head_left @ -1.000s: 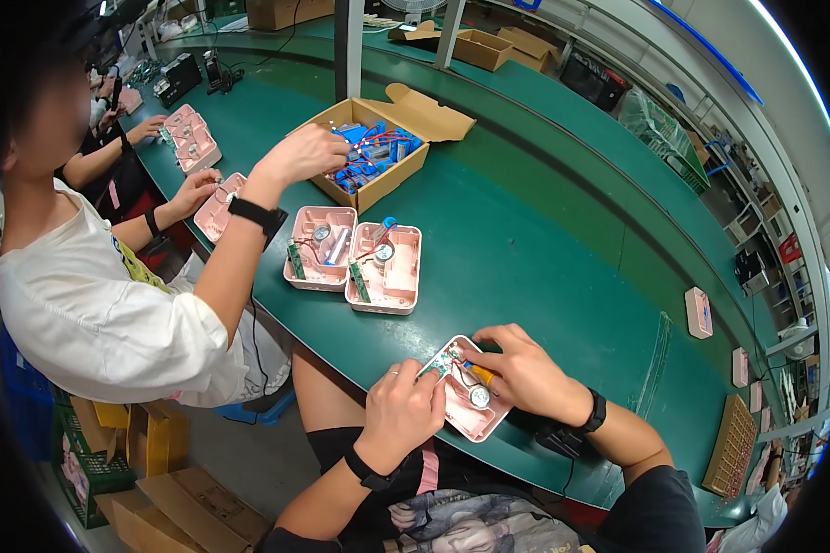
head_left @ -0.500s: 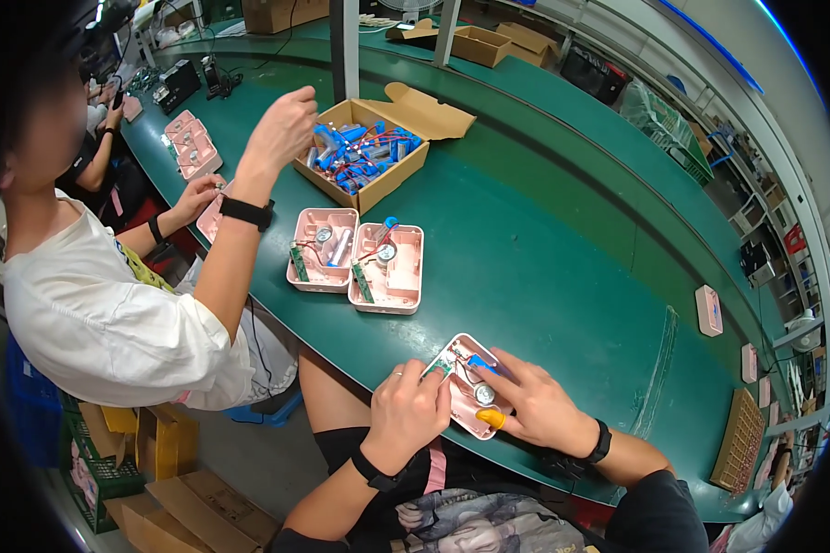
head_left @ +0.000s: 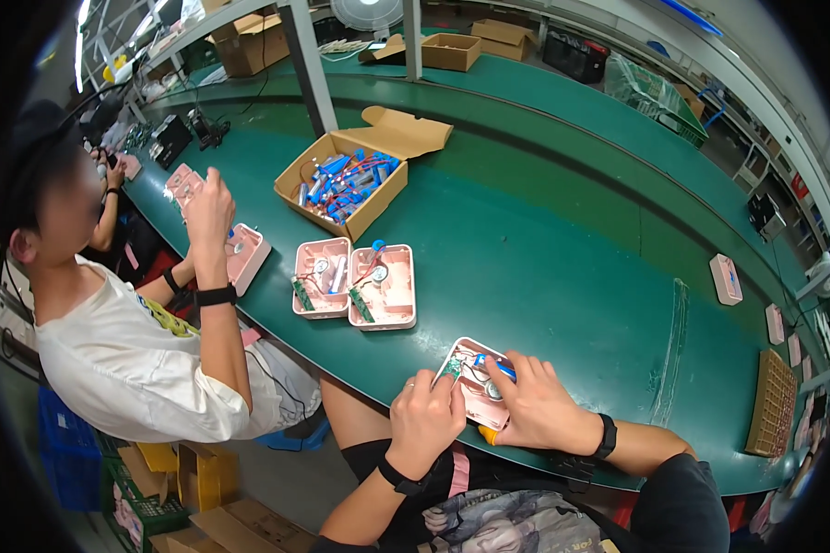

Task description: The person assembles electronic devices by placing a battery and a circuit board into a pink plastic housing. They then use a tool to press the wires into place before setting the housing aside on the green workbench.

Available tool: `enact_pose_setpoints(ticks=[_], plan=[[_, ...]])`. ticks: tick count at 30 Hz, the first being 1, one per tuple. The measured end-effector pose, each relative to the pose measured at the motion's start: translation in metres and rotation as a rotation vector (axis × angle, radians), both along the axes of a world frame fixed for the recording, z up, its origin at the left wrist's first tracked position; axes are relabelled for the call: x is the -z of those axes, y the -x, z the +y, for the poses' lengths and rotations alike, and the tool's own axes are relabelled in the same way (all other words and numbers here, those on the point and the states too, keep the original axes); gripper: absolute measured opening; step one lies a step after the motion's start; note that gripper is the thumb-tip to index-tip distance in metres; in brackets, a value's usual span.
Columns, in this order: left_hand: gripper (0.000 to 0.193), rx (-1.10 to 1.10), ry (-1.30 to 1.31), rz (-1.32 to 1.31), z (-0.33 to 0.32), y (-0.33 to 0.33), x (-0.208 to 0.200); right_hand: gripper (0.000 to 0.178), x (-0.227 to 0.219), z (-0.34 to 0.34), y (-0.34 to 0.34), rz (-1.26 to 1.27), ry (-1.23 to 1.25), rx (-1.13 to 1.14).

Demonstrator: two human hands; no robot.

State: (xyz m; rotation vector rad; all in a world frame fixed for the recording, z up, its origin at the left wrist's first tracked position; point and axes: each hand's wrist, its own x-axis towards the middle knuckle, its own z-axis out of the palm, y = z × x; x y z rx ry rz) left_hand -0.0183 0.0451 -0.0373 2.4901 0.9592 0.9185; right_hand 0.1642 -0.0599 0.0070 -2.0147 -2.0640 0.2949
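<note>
A pink plastic casing (head_left: pixel 485 415) lies open side up at the table's near edge, between my hands. Inside are a green circuit board (head_left: pixel 454 368), thin wires, a round metallic part (head_left: pixel 494 391) and a blue battery (head_left: pixel 496 368). My left hand (head_left: pixel 426 417) is closed, its thumb and index fingertips pinching at the board by the casing's left wall. Curved over the right side, my right hand (head_left: pixel 542 405) grips the casing, its index finger on the battery. That hand's thumb wears a yellow finger cot (head_left: pixel 489 435) at the near rim; its other fingertips are partly hidden.
Two pink casings (head_left: pixel 323 309) (head_left: pixel 398 313) with boards and wires stand left of centre. Behind them is an open cardboard box (head_left: pixel 369 210) of blue batteries. A co-worker (head_left: pixel 138 359) at left handles another casing (head_left: pixel 249 258). A brown grid tray (head_left: pixel 770 404) lies far right.
My right thumb has shifted from inside the casing to its near rim. The co-worker's raised hand has moved from the battery box back toward their casing. The whole view has shifted slightly.
</note>
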Motion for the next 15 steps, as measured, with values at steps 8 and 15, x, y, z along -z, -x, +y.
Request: enact_pose_setpoints(ticks=[8,15], plan=[[0.04,-0.207,-0.008,0.016,0.049,0.01,-0.028,0.086,-0.006,0.023,-0.078,0.133,-0.181,0.088],[0.048,-0.233,-0.011,0.207,0.073,0.03,-0.008,0.08,0.006,0.092,-0.255,0.025,-0.357,0.546]])
